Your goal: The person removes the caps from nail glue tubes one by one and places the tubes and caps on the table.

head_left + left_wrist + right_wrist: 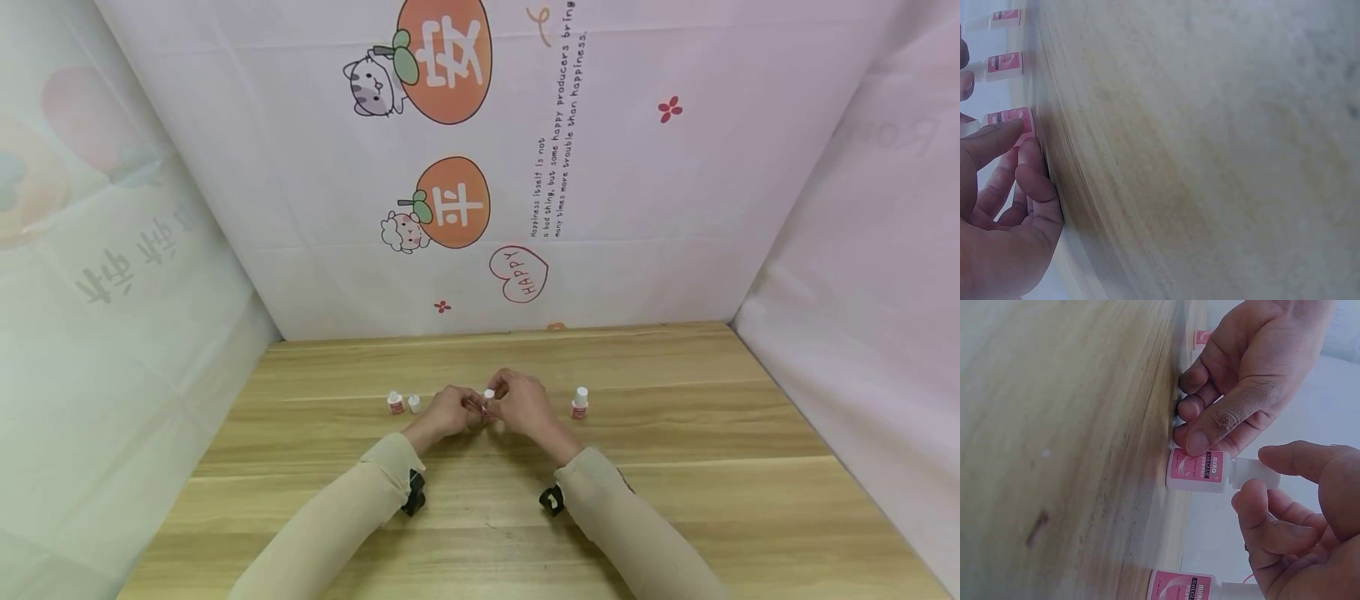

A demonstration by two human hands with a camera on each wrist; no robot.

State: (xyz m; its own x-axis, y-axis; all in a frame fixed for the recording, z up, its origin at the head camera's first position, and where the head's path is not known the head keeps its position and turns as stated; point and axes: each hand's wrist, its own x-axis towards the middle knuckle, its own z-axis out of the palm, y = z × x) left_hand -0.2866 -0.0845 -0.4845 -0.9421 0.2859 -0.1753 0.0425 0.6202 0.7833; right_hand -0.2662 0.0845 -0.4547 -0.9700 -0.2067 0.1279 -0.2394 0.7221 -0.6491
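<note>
Both hands meet over a small nail glue bottle (1194, 470) with a pink label, upright on the wooden table. My left hand (450, 410) pinches its body low down, the thumb lying across the label. At the top, the thumb and forefinger of my right hand (521, 407) pinch the white cap (1257, 473), which is in line with the neck. To the left stand an uncapped bottle (395, 404) and, beside it, a loose white cap (414, 404). A capped bottle (580, 403) is to the right of my right hand.
Beyond the held bottle, the left wrist view shows two more pink-labelled bottles, a nearer bottle (1005, 64) and a farther bottle (1006, 17). A white printed cloth (615, 208) hangs behind the wooden table (480, 533), with pale cloth on both sides.
</note>
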